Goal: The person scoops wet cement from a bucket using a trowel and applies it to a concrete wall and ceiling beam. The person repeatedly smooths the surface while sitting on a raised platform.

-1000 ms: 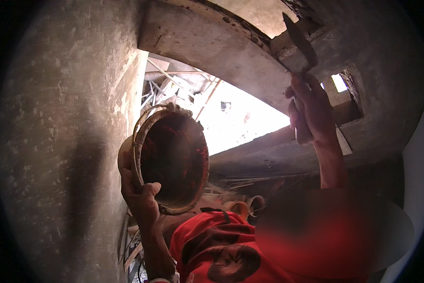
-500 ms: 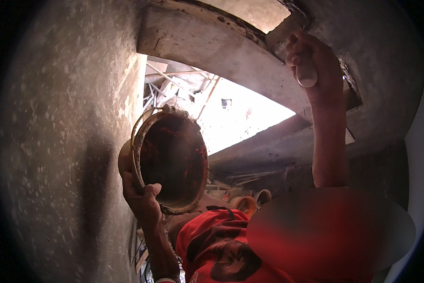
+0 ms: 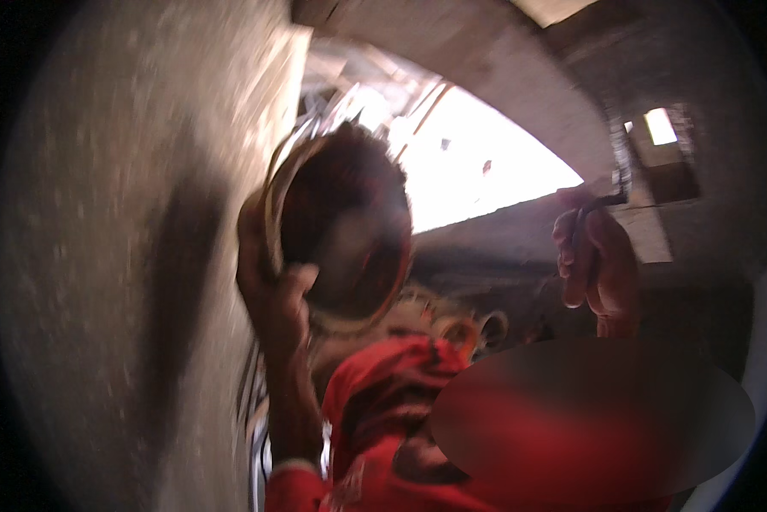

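Note:
My left hand point(image 3: 277, 303) grips a round bucket point(image 3: 345, 213) by its near left side, thumb over the rim. The bucket is tilted, with its dark, reddish-tinged inside facing me, and its rim looks crusted. A thin wire handle runs along its left edge. On the right, my right hand point(image 3: 601, 260) is raised with its fingers curled round a hand tool, apparently a trowel. Only the trowel's dark shank point(image 3: 610, 201) shows clearly, pointing to the upper right; motion blur hides its blade.
A rough plastered wall point(image 3: 102, 256) stands close on the left. A concrete beam point(image 3: 486, 51) crosses above a bright opening point(image 3: 477, 162). A small hole point(image 3: 659, 126) lets light in at upper right. Beyond the bucket lie an orange round container point(image 3: 457, 334) and clutter.
My right hand has dropped away from the beam's corner and turned, the tool's shank now showing. The bucket stays in my left hand, higher and further right in view. The whole view has shifted and blurred.

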`<state>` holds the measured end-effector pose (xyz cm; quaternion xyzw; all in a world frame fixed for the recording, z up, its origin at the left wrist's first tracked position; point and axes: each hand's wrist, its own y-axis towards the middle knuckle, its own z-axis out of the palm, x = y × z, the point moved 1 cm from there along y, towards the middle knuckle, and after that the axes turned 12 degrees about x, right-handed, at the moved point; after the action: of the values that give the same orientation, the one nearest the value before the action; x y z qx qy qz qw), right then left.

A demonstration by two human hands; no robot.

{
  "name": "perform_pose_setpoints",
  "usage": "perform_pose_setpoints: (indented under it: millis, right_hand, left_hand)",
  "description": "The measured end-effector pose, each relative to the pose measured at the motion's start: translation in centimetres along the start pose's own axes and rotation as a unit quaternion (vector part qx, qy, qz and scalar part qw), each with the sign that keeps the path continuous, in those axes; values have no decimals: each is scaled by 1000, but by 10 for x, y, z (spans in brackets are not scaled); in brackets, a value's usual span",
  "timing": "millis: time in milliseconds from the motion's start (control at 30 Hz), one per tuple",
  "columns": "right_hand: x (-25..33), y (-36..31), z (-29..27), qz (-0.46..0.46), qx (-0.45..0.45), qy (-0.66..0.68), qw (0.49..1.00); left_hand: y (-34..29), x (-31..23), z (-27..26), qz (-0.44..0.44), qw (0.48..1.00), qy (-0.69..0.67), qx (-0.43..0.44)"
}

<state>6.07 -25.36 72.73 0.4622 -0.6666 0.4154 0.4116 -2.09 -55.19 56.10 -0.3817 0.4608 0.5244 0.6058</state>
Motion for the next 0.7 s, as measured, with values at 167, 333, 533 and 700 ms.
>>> perform_pose_setpoints:
  millis: [167,333,533,700]
  right_hand:
    - [-78,8,-3,262,322,-166,895]
    - [-86,31,20,-71,334,-485,805]
    - [-69,33,53,-158,244,-670,683]
    - [-84,35,59,-107,289,-696,648]
  left_hand:
    - [12,-6,8,11,999,-40,26]
    - [23,-17,23,60,995,2,79]
    - [22,-21,38,86,988,44,118]
    - [14,-16,43,73,990,63,103]
